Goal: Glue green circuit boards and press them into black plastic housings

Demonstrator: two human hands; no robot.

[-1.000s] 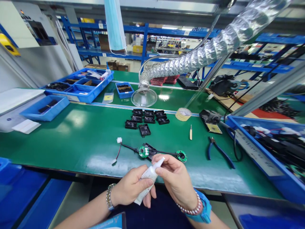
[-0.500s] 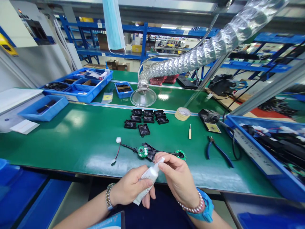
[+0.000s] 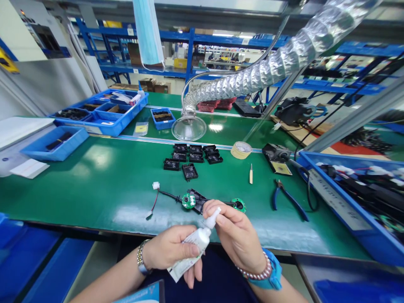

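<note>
My left hand grips the body of a white squeeze tube of adhesive or paste, and its crimped end sticks out down-left. My right hand pinches the tube's pointed white nozzle between thumb and fingers. Just behind my right fingers, a wired assembly lies on the green workbench. It has a small green circuit board, a black plastic housing and a green ring board. A black cable with a white connector runs left from it.
Several black housings lie beyond the assembly, near a tape roll, a small knife and blue-handled pliers. A blue bin of wired parts stands at right. Blue trays sit at left, and a clear fume hood hangs ahead.
The tube has tilted further, its crimped end swinging down-left. My hands have turned slightly with it, and the view has shifted a little.
</note>
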